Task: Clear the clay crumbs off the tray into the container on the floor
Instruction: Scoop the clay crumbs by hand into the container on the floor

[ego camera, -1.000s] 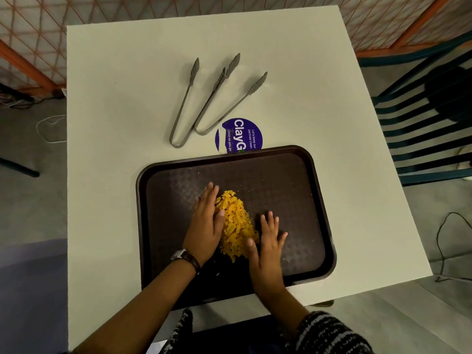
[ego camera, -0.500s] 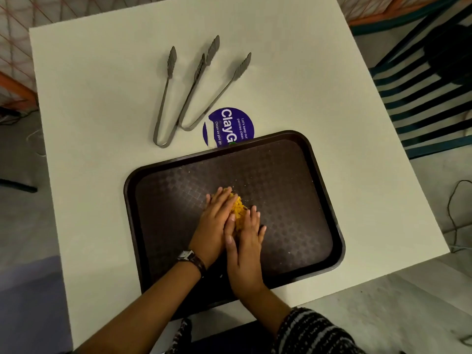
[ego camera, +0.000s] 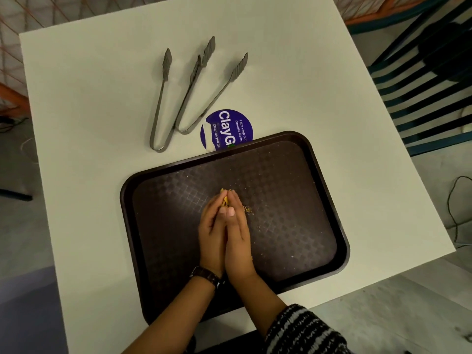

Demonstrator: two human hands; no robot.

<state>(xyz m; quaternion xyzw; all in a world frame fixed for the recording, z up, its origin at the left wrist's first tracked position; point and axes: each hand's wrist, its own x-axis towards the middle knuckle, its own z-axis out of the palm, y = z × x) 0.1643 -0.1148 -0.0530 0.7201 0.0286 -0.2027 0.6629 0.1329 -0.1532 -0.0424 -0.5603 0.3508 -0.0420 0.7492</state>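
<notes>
Hands (ego camera: pixel 224 236) pressed together mid-tray (ego camera: pixel 329 200), clasping clay crumbs (ego camera: pixel 225 200).

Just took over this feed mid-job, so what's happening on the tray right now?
A person is pressing the left hand and right hand together, palms facing, over the middle of the dark tray, with yellow clay crumbs pinched between them. A few loose bits lie on the tray beside the right hand. Two tongs and a purple sticker sit untouched on the white table. The floor container is not in view.
</notes>
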